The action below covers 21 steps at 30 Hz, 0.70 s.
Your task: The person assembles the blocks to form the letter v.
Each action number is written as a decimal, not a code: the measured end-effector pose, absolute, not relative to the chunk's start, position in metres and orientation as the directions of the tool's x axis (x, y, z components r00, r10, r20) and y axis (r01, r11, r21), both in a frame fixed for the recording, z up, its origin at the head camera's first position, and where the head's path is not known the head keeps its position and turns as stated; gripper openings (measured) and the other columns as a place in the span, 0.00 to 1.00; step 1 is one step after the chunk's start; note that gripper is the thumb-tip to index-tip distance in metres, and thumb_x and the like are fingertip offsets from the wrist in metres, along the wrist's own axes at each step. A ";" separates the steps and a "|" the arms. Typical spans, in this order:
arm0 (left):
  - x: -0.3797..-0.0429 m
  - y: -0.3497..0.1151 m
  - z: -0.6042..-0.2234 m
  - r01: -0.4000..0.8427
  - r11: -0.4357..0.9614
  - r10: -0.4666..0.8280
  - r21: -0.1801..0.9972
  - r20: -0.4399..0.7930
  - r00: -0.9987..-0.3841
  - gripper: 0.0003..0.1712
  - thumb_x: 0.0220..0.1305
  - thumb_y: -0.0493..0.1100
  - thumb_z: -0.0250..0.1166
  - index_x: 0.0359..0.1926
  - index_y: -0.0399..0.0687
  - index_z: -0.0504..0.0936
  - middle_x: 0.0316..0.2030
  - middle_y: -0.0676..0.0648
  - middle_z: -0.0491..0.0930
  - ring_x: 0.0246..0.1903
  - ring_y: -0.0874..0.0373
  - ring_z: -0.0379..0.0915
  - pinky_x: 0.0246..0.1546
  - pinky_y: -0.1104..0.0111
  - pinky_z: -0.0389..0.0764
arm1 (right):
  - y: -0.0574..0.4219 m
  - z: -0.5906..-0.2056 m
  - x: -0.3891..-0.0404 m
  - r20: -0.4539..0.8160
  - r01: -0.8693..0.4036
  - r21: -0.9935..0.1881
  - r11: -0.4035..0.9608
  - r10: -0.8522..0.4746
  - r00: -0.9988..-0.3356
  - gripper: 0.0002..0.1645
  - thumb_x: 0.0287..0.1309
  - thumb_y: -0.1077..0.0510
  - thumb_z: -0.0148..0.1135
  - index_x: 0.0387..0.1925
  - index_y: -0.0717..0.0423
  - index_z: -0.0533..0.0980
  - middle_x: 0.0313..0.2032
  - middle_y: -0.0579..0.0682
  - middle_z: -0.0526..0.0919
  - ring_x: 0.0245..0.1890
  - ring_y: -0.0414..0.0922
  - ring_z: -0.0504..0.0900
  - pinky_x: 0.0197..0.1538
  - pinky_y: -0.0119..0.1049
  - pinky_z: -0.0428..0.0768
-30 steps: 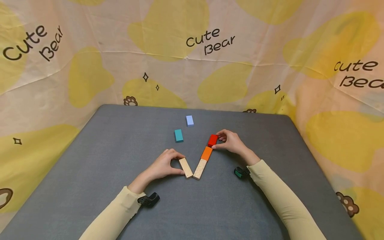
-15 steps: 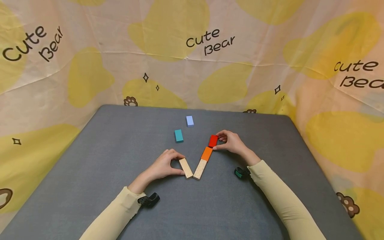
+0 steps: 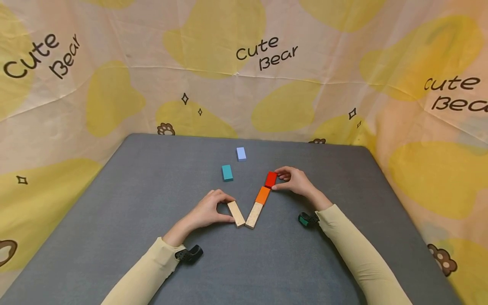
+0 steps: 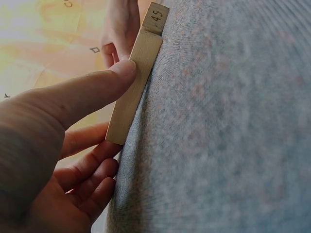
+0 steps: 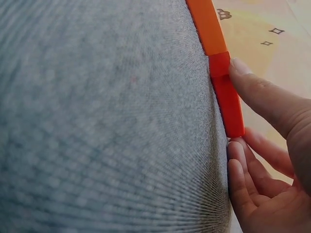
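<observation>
Pinching the red block (image 3: pixel 270 179), my right hand (image 3: pixel 296 182), the nearer, sits to its right; it lies at the far end of the orange block (image 3: pixel 262 195), long axis running near-left to far-right. My left hand (image 3: pixel 207 208) grips the left wooden block (image 3: pixel 236 213).

Your left grip (image 4: pixel 48 128) pinches a plain wooden block (image 4: pixel 131 94) on the grey bench (image 4: pixel 223 126), near another block marked "45" (image 4: pixel 155 19).

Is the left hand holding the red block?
No, the left hand holds a plain wooden block, while the red block is at the right hand.
</observation>
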<state>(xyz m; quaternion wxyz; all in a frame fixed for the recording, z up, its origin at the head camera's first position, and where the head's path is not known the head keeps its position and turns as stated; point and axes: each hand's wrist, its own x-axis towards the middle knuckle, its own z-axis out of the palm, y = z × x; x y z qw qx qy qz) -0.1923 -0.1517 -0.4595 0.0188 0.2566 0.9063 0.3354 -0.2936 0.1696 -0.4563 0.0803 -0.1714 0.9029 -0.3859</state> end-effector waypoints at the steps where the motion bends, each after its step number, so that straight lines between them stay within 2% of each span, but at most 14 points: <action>1: -0.192 -0.152 -0.460 0.453 0.643 0.477 0.618 0.139 -0.868 0.32 0.44 0.58 0.76 0.50 0.50 0.82 0.42 0.52 0.77 0.43 0.58 0.68 0.45 0.63 0.70 | 0.170 -0.457 -0.294 -0.015 -0.245 -0.729 0.639 -0.372 -0.928 0.38 0.42 0.47 0.76 0.56 0.55 0.75 0.54 0.56 0.78 0.50 0.50 0.78 0.55 0.46 0.75; 21: -0.192 -0.152 -0.461 0.461 0.642 0.476 0.612 0.152 -0.866 0.32 0.43 0.58 0.76 0.50 0.51 0.82 0.43 0.52 0.77 0.43 0.58 0.68 0.45 0.64 0.70 | 0.171 -0.459 -0.295 -0.019 -0.245 -0.734 0.634 -0.379 -0.925 0.35 0.44 0.46 0.75 0.55 0.53 0.76 0.52 0.54 0.79 0.48 0.49 0.78 0.54 0.45 0.75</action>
